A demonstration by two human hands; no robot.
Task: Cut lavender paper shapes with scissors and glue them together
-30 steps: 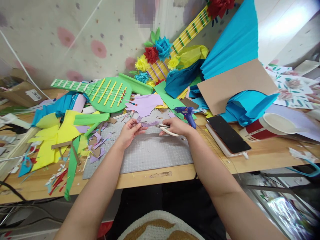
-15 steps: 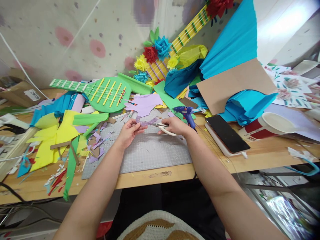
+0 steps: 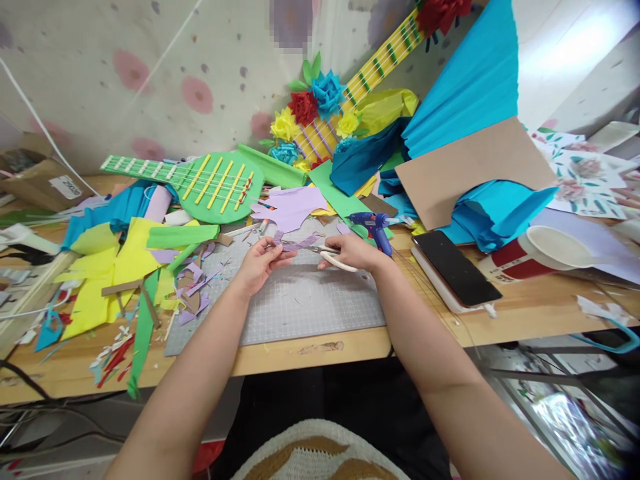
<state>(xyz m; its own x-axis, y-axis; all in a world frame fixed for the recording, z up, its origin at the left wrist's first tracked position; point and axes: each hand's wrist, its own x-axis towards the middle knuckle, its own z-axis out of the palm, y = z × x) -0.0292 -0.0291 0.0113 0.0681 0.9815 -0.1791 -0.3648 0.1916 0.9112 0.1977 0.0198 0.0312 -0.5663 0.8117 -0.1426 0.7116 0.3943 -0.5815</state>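
Purple paper strip (image 3: pixel 302 242), crinkled and narrow, is pinched in the left hand (image 3: pixel 261 265); the right hand (image 3: pixel 349 253), apart, grips curved white-handled scissors (image 3: pixel 339 263).

And here's the wooden table (image 3: pixel 280 358), running right across, a grey cutting mat (image 3: pixel 310 307) laid flat near its middle, yellow paper (image 3: pixel 137 250) spread to the left, a green strip (image 3: pixel 144 333) reaching the front edge beside red and white snippets (image 3: pixel 119 357), and out right, a red-and-white paper cup (image 3: pixel 520 257).
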